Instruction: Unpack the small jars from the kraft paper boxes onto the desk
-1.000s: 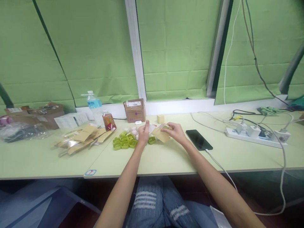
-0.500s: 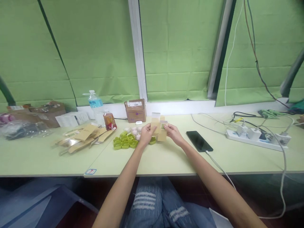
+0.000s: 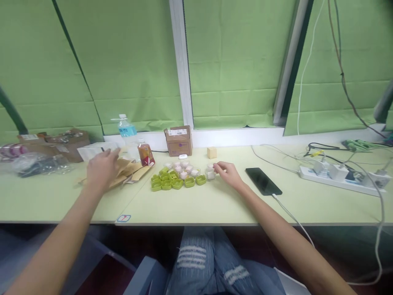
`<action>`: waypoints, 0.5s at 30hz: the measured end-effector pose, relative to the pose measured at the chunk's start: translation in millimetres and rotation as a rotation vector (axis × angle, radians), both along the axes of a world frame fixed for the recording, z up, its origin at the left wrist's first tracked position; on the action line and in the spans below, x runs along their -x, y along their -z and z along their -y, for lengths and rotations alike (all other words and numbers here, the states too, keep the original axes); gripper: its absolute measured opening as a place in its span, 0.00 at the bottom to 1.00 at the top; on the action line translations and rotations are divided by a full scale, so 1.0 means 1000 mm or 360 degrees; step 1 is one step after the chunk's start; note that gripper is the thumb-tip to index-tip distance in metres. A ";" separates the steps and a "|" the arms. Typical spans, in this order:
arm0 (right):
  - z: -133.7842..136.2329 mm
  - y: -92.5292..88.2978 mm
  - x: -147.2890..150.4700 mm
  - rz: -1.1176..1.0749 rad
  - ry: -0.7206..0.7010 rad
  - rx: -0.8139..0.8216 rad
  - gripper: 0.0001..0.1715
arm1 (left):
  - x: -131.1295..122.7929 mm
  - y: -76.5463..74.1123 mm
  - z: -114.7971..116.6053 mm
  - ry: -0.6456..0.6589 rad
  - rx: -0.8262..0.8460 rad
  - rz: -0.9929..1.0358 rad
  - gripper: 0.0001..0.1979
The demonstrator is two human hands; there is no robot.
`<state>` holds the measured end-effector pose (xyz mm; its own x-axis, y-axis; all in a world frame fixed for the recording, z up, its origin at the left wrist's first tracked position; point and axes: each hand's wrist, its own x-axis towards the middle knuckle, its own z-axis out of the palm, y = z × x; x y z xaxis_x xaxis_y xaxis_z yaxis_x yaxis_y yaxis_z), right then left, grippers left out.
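My left hand (image 3: 102, 167) is stretched out to the left over a pile of flat brown cardboard pieces (image 3: 130, 171); whether it grips one I cannot make out. My right hand (image 3: 227, 173) rests on the table with its fingertips pinched on a small clear jar (image 3: 210, 173). Between the hands lie several green caps (image 3: 172, 183) and a cluster of small clear jars (image 3: 183, 169). A small folded cardboard cube (image 3: 211, 153) stands behind the right hand.
A black phone (image 3: 263, 180) with a cable lies right of my right hand. A power strip (image 3: 340, 177) with plugs and cords sits far right. A brown box (image 3: 179, 141), a water bottle (image 3: 126, 131), an orange bottle (image 3: 145, 153) and bags stand along the back.
Both hands held a brown cardboard box in front of me before. Now the left hand has swung left to the cardboard pile and the right hand has dropped to a small jar.
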<state>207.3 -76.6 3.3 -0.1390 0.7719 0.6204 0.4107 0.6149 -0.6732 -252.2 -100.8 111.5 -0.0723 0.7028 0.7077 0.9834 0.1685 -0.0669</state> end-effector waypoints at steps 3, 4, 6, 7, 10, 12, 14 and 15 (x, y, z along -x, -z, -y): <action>0.002 0.001 0.001 0.0093 0.0001 -0.0049 0.29 | 0.022 0.028 -0.009 -0.0187 0.0465 -0.0158 0.26; 0.002 0.001 0.000 0.0102 0.0012 -0.0067 0.29 | 0.026 0.037 -0.013 -0.0206 0.0541 -0.0142 0.26; 0.002 0.000 -0.002 0.0098 0.0052 -0.0098 0.30 | 0.032 0.053 -0.024 -0.0199 0.0630 -0.0041 0.27; 0.002 0.000 -0.003 0.0090 0.0076 -0.0107 0.31 | 0.034 0.059 -0.029 -0.0164 0.0665 0.0009 0.28; 0.002 0.000 -0.006 0.0065 0.0137 -0.0110 0.31 | 0.042 0.076 -0.040 -0.0019 0.0789 0.0118 0.31; 0.002 0.000 -0.007 0.0062 0.0161 -0.0101 0.32 | 0.048 0.087 -0.044 0.0028 0.0878 0.0178 0.34; 0.002 0.000 -0.006 0.0071 0.0167 -0.0090 0.32 | 0.053 0.098 -0.047 0.0064 0.0910 0.0217 0.36; 0.002 0.000 -0.006 0.0077 0.0167 -0.0086 0.33 | 0.055 0.103 -0.048 0.0114 0.0898 0.0222 0.37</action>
<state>213.2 -78.7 3.1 -0.0897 0.7494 0.6560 0.5059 0.6016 -0.6182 -307.5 -52.7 8.4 -0.0762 0.9749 0.2094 0.9970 0.0770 0.0043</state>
